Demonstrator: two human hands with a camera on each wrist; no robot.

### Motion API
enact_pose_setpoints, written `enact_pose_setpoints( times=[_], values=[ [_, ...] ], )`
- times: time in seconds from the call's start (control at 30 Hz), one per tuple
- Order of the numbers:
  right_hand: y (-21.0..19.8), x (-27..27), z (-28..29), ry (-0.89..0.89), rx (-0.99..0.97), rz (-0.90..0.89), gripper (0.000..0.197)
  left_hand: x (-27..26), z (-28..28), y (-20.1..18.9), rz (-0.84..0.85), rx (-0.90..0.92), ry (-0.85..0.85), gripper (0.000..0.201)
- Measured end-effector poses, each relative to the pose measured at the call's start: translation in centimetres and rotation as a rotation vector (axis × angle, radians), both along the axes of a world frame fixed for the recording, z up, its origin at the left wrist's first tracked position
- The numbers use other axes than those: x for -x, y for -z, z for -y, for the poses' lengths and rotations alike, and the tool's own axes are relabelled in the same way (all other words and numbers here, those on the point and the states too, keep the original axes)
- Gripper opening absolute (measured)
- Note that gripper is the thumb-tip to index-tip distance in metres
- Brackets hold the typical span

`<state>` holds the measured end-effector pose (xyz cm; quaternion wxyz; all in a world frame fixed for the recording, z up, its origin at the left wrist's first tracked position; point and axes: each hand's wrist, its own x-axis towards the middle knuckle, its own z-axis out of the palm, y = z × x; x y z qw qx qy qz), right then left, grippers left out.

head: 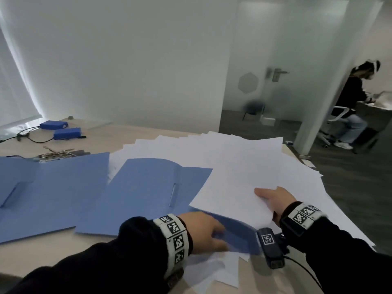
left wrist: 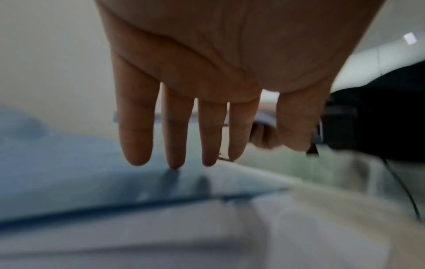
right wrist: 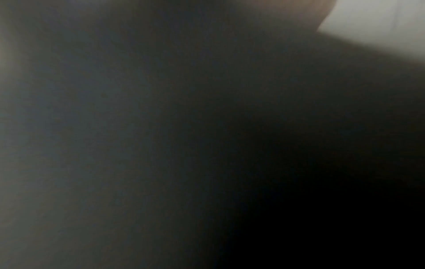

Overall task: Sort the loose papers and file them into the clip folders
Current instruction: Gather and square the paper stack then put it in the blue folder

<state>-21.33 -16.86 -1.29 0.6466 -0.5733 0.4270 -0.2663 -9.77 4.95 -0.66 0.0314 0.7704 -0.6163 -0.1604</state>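
Your left hand (head: 203,232) reaches over the near right corner of the blue clip folder (head: 146,194) that lies open in front of you; in the left wrist view its fingers (left wrist: 135,127) are straight and slightly spread, tips at or just above the blue cover, and they hold nothing. Your right hand (head: 273,200) grips a white sheet (head: 239,177) by its near right edge, thumb on top, the other fingers hidden under the paper, so the sheet lies partly over the folder's right side. The right wrist view is dark and blurred and shows nothing useful. The two hands are near each other but apart. The loose papers (head: 297,172) are fanned out across the right part of the wooden table (head: 110,136), with a few more sheets (head: 214,270) under your left wrist. A second blue clip folder (head: 51,187) lies open to the left, touching the first. Behind it lie metal clip parts (head: 57,153), and farther back two blue boxes (head: 61,129) with black cables. A person (head: 350,102) sits at another desk far right.
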Motion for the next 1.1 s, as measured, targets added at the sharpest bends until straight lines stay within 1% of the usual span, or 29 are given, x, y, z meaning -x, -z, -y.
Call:
enact_pose_setpoints(
  times=[0.07, 0.1, 0.17, 0.27, 0.3, 0.37, 0.4, 0.47, 0.5, 0.57, 0.6, 0.63, 0.7, 0.73, 0.77, 0.83, 0.9, 0.93, 0.97, 1.03, 1.1],
  values=[
    [0.7, 0.2, 0.2, -0.047, -0.008, -0.027, 0.026, -1.3, -0.8, -0.8, -0.208, 0.091, -0.137, 0.032],
    [0.9, 0.2, 0.1, -0.071, -0.008, -0.036, 0.022, -2.4, -1.3, -1.1, -0.281, 0.140, -0.212, 0.028],
    [0.9, 0.1, -0.3, -0.129, -0.012, -0.051, 0.015, -5.3, -2.9, -1.3, -0.346, 0.245, -0.378, 0.020],
    [0.5, -0.6, -1.4, -0.228, -0.023, -0.073, 0.013, -10.4, -6.0, -1.1, -0.358, 0.380, -0.668, 0.010],
    [0.6, -1.0, -1.7, -0.257, -0.031, -0.085, 0.013, -12.3, -7.2, -0.8, -0.346, 0.405, -0.772, 0.015],
    [0.6, -1.9, -2.2, -0.297, -0.049, -0.116, 0.014, -15.9, -9.6, 0.0, -0.346, 0.454, -0.960, 0.035],
    [0.7, -2.3, -2.5, -0.312, -0.058, -0.136, 0.014, -17.4, -10.7, 0.3, -0.364, 0.469, -1.035, 0.044],
    [1.2, -3.1, -2.7, -0.326, -0.044, -0.184, 0.019, -19.4, -12.5, 0.9, -0.408, 0.432, -1.133, 0.057],
    [1.5, -3.4, -2.7, -0.342, -0.020, -0.213, 0.026, -19.9, -13.1, 1.2, -0.425, 0.399, -1.153, 0.061],
    [2.8, -4.0, -1.7, -0.394, 0.025, -0.256, 0.055, -20.2, -13.9, 1.5, -0.449, 0.350, -1.171, 0.064],
    [3.3, -4.2, -1.2, -0.426, 0.042, -0.288, 0.065, -20.3, -14.1, 1.6, -0.456, 0.347, -1.167, 0.064],
    [3.4, -4.3, -1.1, -0.438, 0.034, -0.292, 0.064, -20.3, -14.4, 1.6, -0.461, 0.350, -1.161, 0.063],
    [3.0, -4.3, -1.5, -0.436, 0.070, -0.335, 0.038, -20.2, -14.8, 0.7, -0.472, 0.382, -1.147, 0.055],
    [2.8, -4.2, -1.6, -0.431, 0.110, -0.373, 0.029, -19.9, -14.9, 0.0, -0.483, 0.408, -1.132, 0.048],
    [2.7, -4.2, -1.6, -0.438, 0.147, -0.396, 0.029, -19.6, -15.2, -0.9, -0.507, 0.439, -1.120, 0.043],
    [2.6, -4.2, -1.4, -0.442, 0.179, -0.430, 0.030, -18.6, -15.6, -3.2, -0.642, 0.525, -1.103, 0.035],
    [2.9, -4.4, -1.0, -0.446, 0.214, -0.462, 0.026, -16.9, -16.2, -5.8, -0.830, 0.645, -1.067, 0.026],
    [2.9, -4.5, -1.0, -0.451, 0.231, -0.480, 0.025, -16.3, -16.4, -6.8, -0.929, 0.704, -1.026, 0.025],
    [2.9, -4.5, -1.0, -0.453, 0.245, -0.489, 0.024, -15.7, -16.5, -7.6, -1.031, 0.750, -0.971, 0.026],
    [3.0, -4.7, -1.0, -0.464, 0.268, -0.507, 0.014, -15.0, -16.2, -8.6, -1.203, 0.792, -0.855, 0.035],
    [3.1, -4.8, -1.0, -0.468, 0.291, -0.527, 0.007, -14.2, -15.1, -8.5, -1.284, 0.770, -0.793, 0.041]
  ],
)
